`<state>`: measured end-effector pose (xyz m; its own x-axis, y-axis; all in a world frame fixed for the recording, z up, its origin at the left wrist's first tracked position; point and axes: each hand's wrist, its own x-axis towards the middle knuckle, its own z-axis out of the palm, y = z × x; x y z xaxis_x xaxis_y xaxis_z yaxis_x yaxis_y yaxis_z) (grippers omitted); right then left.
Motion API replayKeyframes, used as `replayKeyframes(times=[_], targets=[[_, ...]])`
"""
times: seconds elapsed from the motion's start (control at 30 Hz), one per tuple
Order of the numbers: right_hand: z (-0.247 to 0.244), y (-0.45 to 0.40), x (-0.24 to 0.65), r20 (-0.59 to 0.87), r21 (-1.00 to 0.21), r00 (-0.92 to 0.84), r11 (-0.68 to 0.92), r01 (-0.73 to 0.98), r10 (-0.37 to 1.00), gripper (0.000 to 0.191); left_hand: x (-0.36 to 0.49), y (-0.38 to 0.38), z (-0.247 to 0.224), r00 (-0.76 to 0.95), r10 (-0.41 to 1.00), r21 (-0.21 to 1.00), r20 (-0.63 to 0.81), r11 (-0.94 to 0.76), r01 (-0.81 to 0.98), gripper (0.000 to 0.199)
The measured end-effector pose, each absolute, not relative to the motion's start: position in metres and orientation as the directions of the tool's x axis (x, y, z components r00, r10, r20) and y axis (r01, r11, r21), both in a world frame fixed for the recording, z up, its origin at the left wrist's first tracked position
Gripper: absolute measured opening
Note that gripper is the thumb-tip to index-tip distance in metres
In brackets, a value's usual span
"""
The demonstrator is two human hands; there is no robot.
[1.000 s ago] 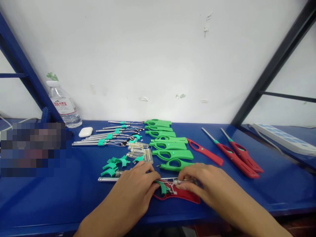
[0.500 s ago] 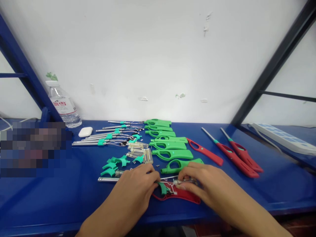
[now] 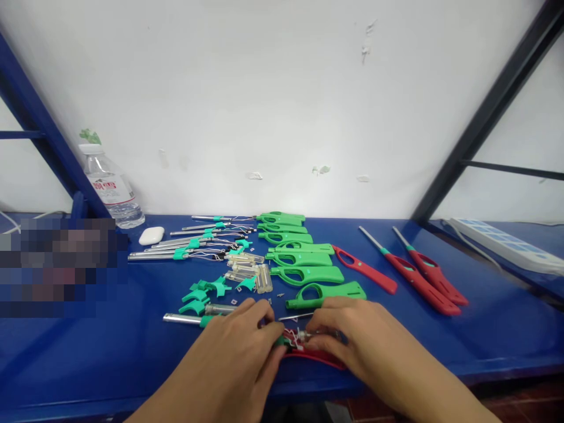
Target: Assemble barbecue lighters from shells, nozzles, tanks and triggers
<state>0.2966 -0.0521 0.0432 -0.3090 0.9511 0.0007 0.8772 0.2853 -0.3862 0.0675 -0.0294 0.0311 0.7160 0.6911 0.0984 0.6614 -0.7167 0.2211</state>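
Observation:
Between my hands near the table's front edge lies a red lighter handle shell (image 3: 324, 357) with white wires (image 3: 291, 336) inside it. My left hand (image 3: 247, 343) is closed on the shell's left end, its fingertips at a green trigger (image 3: 280, 341). My right hand (image 3: 352, 332) pinches a clear fuel tank (image 3: 324, 334) over the shell, partly hidden by the fingers. A metal lighter tube (image 3: 183, 319) with a green collar sticks out left of my left hand. Just beyond the hands lies a thin metal rod (image 3: 296, 316).
Loose green triggers (image 3: 194, 306), clear tanks (image 3: 263, 279) and wired metal tubes (image 3: 163, 255) lie left of centre. Several green shells (image 3: 315, 275) and a red shell (image 3: 370, 275) stand beyond my hands, two red lighters (image 3: 418, 282) to the right. A water bottle (image 3: 114, 191) stands back left.
Both hands have shifted slightly left and toward me with the red shell. My left fingers now cover more of the green trigger, and the metal tube sticks out farther left.

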Motion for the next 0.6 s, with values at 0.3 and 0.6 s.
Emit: replayKeyframes(times=[0.3,0.6], targets=[[0.0426,-0.0531,0.2979,0.018,-0.399,-0.342,0.321,0.859,0.939,0.016,0.0716,-0.0288,0.0345,0.682,0.73,0.313,-0.038,-0.64,0.702,0.016],[0.0383,-0.0551,0.3002,0.096,-0.356,-0.403,0.409,0.84,0.91,0.023,0.069,-0.0237,0.0314,0.698,0.716,0.405,-0.017,-0.633,0.66,0.018]])
